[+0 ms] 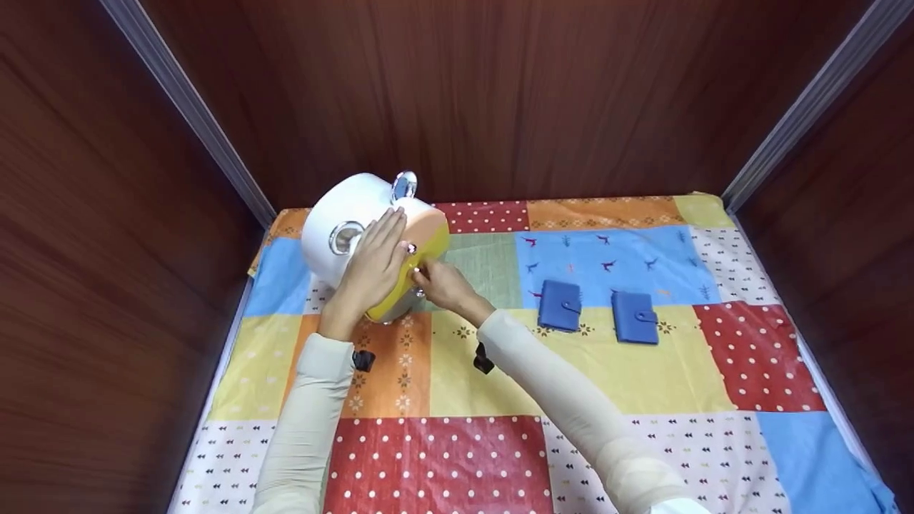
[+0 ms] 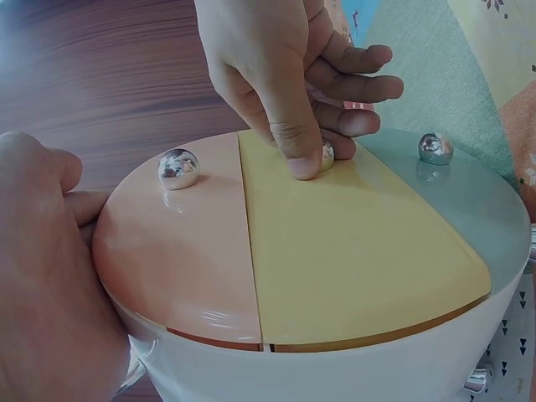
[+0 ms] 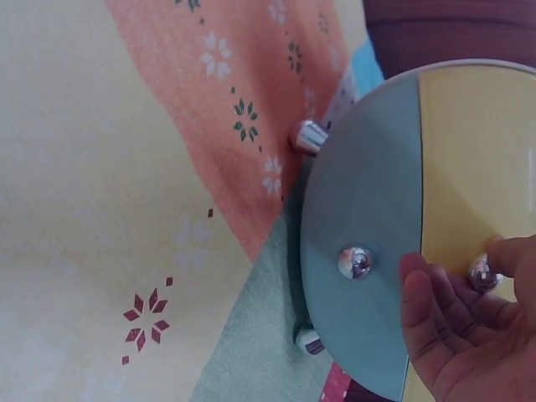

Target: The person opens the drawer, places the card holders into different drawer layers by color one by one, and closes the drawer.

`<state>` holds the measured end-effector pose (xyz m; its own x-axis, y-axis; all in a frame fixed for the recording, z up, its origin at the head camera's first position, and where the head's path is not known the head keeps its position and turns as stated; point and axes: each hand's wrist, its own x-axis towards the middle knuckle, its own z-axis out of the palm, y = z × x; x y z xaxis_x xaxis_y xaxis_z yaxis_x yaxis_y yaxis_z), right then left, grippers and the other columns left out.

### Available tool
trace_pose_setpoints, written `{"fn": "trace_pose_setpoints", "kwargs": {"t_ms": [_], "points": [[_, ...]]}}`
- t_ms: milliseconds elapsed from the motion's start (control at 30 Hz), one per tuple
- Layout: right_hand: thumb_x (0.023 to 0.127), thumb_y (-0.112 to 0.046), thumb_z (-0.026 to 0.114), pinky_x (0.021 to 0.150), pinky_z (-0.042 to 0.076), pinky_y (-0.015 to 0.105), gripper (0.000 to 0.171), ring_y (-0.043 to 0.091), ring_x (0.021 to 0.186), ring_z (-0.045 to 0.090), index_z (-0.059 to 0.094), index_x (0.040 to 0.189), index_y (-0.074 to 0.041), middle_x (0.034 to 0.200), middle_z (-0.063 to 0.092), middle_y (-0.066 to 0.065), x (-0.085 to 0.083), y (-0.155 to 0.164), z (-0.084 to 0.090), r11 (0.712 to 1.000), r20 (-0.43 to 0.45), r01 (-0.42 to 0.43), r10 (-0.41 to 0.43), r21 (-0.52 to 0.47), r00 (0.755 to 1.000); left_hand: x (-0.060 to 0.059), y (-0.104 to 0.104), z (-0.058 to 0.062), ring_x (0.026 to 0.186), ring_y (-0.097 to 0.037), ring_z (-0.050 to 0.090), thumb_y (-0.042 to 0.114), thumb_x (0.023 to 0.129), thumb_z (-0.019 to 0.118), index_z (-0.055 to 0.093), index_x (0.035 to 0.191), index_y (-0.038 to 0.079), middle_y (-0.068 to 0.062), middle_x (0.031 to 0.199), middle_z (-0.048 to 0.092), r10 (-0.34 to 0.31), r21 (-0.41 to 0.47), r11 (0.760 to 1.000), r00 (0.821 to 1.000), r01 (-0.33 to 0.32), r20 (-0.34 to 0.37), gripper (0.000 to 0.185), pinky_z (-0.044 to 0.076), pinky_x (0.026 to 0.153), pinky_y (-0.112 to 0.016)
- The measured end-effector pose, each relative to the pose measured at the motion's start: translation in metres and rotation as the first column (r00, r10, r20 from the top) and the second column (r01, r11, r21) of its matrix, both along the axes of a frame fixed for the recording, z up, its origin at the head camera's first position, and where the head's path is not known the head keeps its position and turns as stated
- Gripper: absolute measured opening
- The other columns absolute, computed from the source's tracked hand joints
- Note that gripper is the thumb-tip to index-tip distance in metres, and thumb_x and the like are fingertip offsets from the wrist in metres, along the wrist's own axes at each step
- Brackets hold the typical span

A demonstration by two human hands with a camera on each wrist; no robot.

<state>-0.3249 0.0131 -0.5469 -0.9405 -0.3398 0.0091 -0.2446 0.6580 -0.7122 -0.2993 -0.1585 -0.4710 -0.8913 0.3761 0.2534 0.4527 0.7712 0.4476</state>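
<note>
White drum [image 1: 343, 200] at the far left of the patchwork cloth [image 1: 443, 457], its coloured lid face partly covered by the hands. The left hand [image 1: 373, 268], fingers extended, rests against the drum; the left wrist view cuts this hand off. The right hand [image 1: 450, 285] pinches the yellow panel's [image 2: 368, 260] knob [image 2: 327, 157], largely hiding it. The right wrist view crops the drum.
</note>
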Motion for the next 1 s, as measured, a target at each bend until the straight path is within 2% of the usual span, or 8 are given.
{"fn": "trace_pose_setpoints", "kwargs": {"t_ms": [433,833,1000], "points": [[0.113,-0.030,0.052,0.061,0.053,0.023,0.027,0.013,0.074,0.065,0.063,0.117,-0.006,0.098,0.071,0.009,0.003,0.002,0.000,0.999,0.037,0.005,-0.004,-0.032,0.999,0.000,0.002,-0.001,0.168,-0.027,0.016,0.029,0.117,0.032,0.025,0.169,0.007,-0.009,0.178,0.023,0.002,-0.007,1.000,1.000,-0.003,-0.011,0.057,0.007,0.139,-0.043],[0.113,-0.031,0.053,0.060,0.051,0.024,0.028,0.013,0.072,0.063,0.064,0.113,-0.005,0.095,0.071,0.008,0.001,0.006,-0.004,0.998,-0.008,-0.016,0.015,-0.057,1.000,-0.001,0.002,-0.002,0.167,-0.030,0.020,0.026,0.116,0.035,0.029,0.167,0.003,-0.012,0.177,0.027,-0.001,-0.005,1.000,0.999,0.001,-0.037,0.056,0.009,0.139,-0.045],[0.116,-0.037,0.042,0.066,0.058,0.030,0.040,0.017,0.072,0.068,0.067,0.107,-0.006,0.092,0.073,0.010,-0.002,0.012,-0.008,0.997,-0.071,-0.009,0.004,-0.071,0.997,0.000,0.002,-0.001,0.167,-0.029,0.019,0.027,0.116,0.034,0.029,0.168,0.004,-0.012,0.177,0.027,-0.002,-0.013,1.000,0.999,0.001,-0.035,0.056,0.009,0.139,-0.044]]}}
